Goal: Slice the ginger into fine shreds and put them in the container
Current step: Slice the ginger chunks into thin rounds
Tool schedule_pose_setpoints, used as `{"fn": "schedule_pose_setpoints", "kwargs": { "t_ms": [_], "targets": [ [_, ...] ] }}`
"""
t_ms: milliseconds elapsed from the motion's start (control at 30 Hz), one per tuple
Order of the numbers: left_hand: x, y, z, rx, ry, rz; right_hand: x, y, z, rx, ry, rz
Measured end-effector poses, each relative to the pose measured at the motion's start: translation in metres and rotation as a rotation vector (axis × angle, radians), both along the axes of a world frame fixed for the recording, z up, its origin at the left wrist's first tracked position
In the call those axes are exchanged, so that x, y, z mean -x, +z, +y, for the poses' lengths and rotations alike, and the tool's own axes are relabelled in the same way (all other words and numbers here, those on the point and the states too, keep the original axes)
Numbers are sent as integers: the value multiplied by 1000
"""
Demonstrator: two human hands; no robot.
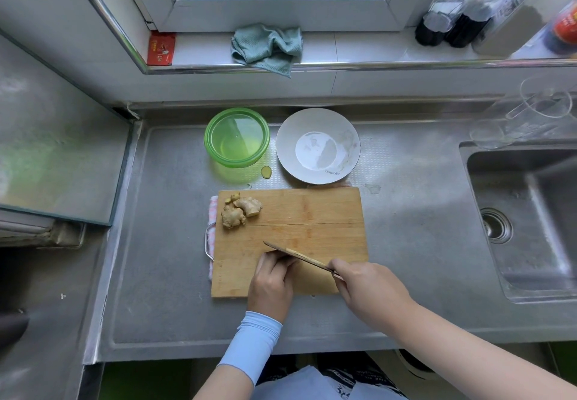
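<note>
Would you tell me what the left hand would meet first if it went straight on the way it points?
Most likely the knife blade: it lies slanted across the cutting board right at the left hand's fingers, held by the right hand. Whether they already touch is unclear.

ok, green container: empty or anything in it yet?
Empty: the green container shows only its bare translucent bottom, no shreds. The ginger lies in chunks on the cutting board.

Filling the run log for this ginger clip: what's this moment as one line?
right hand: grips knife | left hand: curled beside knife, grip hidden | ginger: knobs on cutting board, far-left corner | container: empty
</note>
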State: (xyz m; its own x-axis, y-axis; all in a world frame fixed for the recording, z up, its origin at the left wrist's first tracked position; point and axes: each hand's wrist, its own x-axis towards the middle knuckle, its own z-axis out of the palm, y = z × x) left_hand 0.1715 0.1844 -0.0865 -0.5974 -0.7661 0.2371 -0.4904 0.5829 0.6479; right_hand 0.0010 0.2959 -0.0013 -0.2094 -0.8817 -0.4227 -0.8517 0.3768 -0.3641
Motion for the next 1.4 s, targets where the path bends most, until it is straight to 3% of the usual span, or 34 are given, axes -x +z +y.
{"fn": "schedule_pose_setpoints", "kwargs": {
  "t_ms": [600, 867, 1000, 1067, 1133, 1300, 1400],
  "targets": [
    [-1, 3, 2, -8, -17, 7, -3, -20, -27, -55, 23, 25],
    [-10, 21, -12, -60, -59, -4, 13, -4, -14, 115, -72, -37],
    [-12, 63, -79, -87, 366, 146, 28, -4, -12, 195, -114, 48],
    [-3, 81, -119, -87, 471, 145, 35, -11, -12, 272, -93, 135],
    [23, 88, -151, -161, 341, 19, 41, -20, -11, 332, -73, 206],
    [91, 51, -184, -233, -121, -570, 53, -40, -14, 371, -76, 268],
    [104, 36, -186, -196, -171, -662, 57, -48, -14, 386, -77, 263]
  ]
}}
